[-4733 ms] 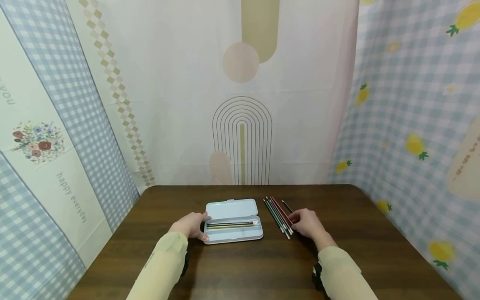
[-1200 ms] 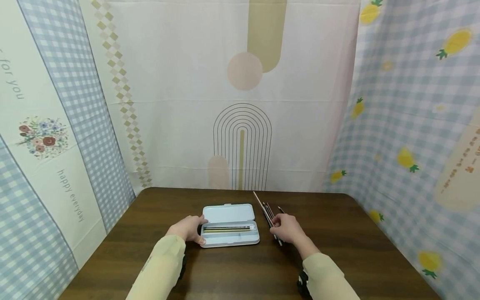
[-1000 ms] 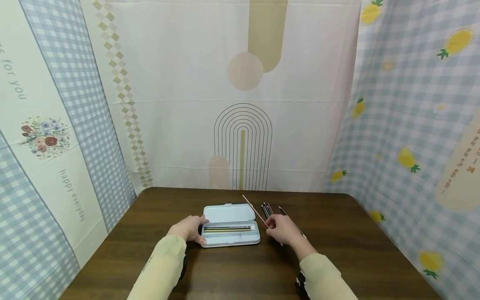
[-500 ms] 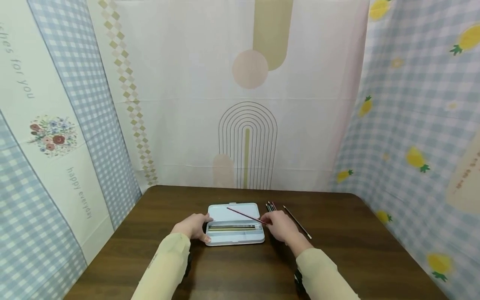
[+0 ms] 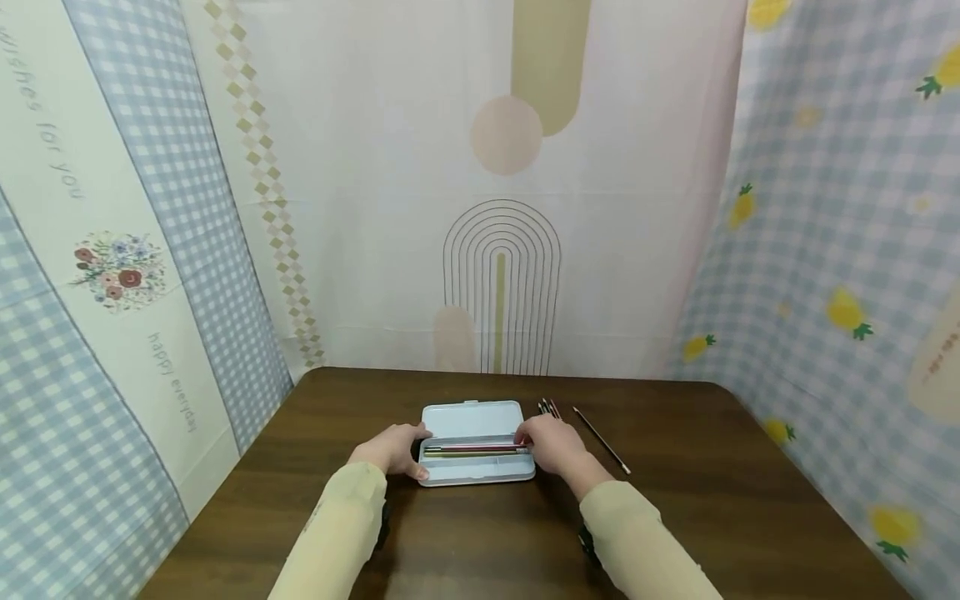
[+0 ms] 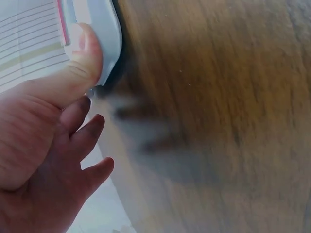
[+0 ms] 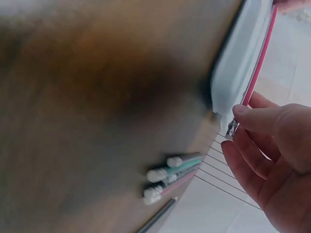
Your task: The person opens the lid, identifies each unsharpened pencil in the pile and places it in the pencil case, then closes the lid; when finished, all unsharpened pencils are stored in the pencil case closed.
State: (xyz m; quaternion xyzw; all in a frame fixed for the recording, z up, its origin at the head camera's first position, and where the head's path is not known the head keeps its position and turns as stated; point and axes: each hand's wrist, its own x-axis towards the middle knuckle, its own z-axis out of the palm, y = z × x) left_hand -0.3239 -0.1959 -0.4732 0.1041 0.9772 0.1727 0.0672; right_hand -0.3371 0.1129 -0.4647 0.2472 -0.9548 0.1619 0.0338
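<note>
In the head view, my left hand [image 5: 390,450] grips the left end of a white pencil case [image 5: 472,477], which lies with its lid hinged back. The left wrist view shows the thumb pressed on the case's rim [image 6: 108,39]. Inside the case lie several pencils [image 5: 465,454], side by side. At its right end, my right hand [image 5: 551,442] pinches a red pencil [image 7: 261,60] near its eraser end, between thumb and fingers. This pencil stretches lengthwise along the case's back compartment. Whether it touches the bottom I cannot tell.
Just beyond my right hand lies a bunch of pencils [image 5: 550,407], mostly hidden in the head view; their white erasers [image 7: 156,175] show in the right wrist view. Farther right, a single dark pencil [image 5: 602,440] lies slanted on the brown wooden table [image 5: 480,542]. Patterned cloths hang around.
My right hand has taken the red pencil from the bunch, moved left, and swung it level over the open case, then lowered it in. My left hand keeps its hold on the case.
</note>
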